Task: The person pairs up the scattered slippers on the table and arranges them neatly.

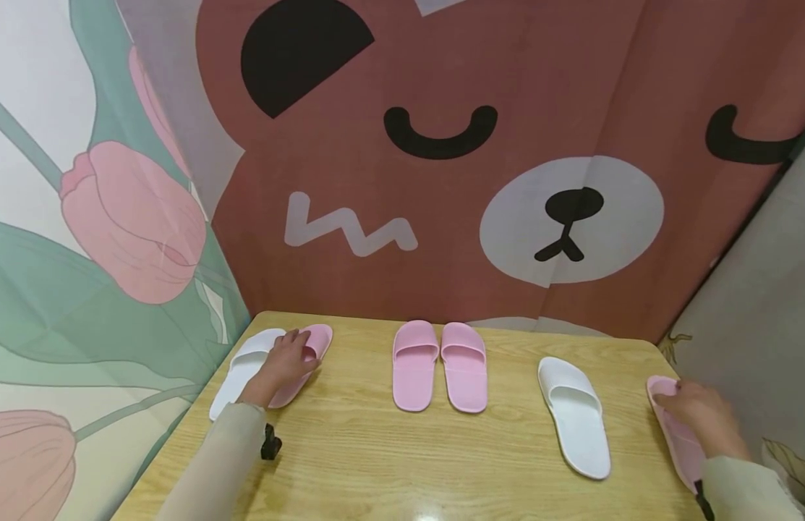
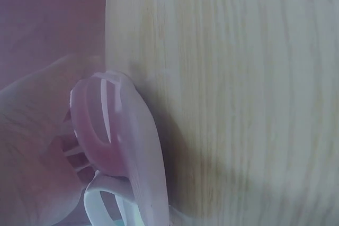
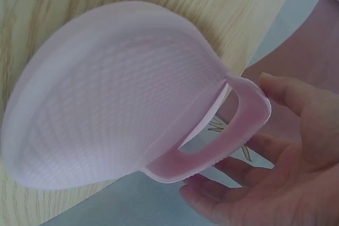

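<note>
At the table's left end my left hand [image 1: 286, 365] grips a pink slipper [image 1: 322, 335] across its strap, thumb on one side and fingers on the other. A white slipper [image 1: 241, 375] lies right beside it, under my wrist's left side. On the far right, my right hand [image 1: 704, 414] holds another pink slipper [image 1: 683, 452] by its strap. The right wrist view shows the thumb at one edge of that strap [image 3: 249, 112] and the fingers at the other. Between the hands, a single white slipper [image 1: 581, 427] lies at a slant.
Two pink slippers [image 1: 414, 380] [image 1: 466, 380] stand side by side at the middle of the wooden table [image 1: 376, 463], toes near its back edge. A brown bear curtain [image 1: 350, 166] hangs behind. Floral cloth [image 1: 129, 231] closes the left side, and a grey cloth [image 1: 767, 304] the right.
</note>
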`<state>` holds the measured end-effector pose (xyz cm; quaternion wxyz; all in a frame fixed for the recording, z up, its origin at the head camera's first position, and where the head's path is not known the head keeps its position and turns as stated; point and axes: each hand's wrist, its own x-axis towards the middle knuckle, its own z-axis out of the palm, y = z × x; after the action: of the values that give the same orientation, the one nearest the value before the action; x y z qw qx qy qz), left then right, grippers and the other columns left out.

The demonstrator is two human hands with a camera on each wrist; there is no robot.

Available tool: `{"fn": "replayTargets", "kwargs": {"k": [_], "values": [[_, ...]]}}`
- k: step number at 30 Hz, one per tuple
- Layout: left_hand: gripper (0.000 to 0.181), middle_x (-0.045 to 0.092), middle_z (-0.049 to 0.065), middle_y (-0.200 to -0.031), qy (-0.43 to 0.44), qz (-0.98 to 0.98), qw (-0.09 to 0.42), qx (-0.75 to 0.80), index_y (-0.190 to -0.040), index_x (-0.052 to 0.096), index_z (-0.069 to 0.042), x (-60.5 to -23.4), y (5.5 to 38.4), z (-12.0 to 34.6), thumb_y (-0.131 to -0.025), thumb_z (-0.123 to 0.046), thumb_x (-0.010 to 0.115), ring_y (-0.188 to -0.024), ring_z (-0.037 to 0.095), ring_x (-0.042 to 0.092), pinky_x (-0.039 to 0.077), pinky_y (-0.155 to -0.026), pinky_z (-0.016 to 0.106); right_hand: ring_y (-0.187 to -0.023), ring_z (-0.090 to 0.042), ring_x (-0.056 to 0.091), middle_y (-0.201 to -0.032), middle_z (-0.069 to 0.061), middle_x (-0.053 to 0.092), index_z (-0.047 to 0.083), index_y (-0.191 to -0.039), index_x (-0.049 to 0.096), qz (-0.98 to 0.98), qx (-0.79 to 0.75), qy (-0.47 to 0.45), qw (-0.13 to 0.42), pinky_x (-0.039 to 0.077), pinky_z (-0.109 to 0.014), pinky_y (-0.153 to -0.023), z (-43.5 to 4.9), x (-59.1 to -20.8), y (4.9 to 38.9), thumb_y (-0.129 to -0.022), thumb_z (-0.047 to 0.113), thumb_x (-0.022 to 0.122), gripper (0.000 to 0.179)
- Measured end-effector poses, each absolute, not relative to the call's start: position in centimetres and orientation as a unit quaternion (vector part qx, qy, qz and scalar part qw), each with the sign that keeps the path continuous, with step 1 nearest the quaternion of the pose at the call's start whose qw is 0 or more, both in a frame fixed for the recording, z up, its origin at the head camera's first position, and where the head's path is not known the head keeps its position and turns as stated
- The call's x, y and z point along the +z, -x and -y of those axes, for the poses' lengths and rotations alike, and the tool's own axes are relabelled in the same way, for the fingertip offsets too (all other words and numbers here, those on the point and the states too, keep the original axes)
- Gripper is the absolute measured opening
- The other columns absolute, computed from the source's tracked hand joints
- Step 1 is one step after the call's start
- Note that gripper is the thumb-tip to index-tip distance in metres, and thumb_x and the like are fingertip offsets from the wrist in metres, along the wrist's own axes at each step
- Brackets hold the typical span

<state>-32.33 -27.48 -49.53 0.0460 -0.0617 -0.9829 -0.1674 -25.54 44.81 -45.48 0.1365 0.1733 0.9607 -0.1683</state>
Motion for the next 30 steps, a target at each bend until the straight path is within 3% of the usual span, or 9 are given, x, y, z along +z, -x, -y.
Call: {"fn": "replayTargets", "kwargs": {"k": [7, 16, 30], "values": [[0.077, 0.031, 0.028, -0.142, 0.054, 0.981, 0.042, -0.184, -0.141, 0.036, -0.002, -49.7, 32.8, 27.3, -0.082, -0.041, 0.067, -0.127, 0.046, 0.029, 0.03, -0.101, 0.06, -0.111, -0.06, 0.03, -0.131, -0.044, 0.026, -0.015, -0.135, 0.025, -0.959, -0.169, -0.182, 0.134, 0.032, -0.065, -0.09, -44.9, -45.9, 26.2, -0.084, 0.062, 0.049, 0.095], [0.075, 0.032, 0.028, -0.141, 0.047, 0.982, 0.047, -0.177, -0.141, 0.035, -0.002, -50.1, 33.5, 27.2, -0.084, -0.041, 0.065, -0.128, 0.045, 0.028, 0.027, -0.104, 0.058, -0.107, -0.062, 0.031, -0.13, -0.043, 0.027, -0.011, -0.135, 0.027, -0.962, -0.18, -0.185, 0.091, 0.033, -0.066, -0.082, -45.1, -46.7, 26.0, -0.084, 0.064, 0.047, 0.093], [0.07, 0.042, 0.026, -0.132, 0.037, 0.983, 0.063, -0.171, -0.138, 0.039, -0.002, -49.9, 33.3, 26.3, -0.083, -0.036, 0.066, -0.121, 0.041, 0.034, 0.036, -0.095, 0.057, -0.11, -0.066, 0.015, -0.126, -0.045, 0.02, -0.012, -0.135, 0.023, -0.957, -0.209, -0.175, 0.099, 0.021, -0.072, -0.086, -45.2, -47.3, 26.3, -0.085, 0.065, 0.044, 0.094]]}}
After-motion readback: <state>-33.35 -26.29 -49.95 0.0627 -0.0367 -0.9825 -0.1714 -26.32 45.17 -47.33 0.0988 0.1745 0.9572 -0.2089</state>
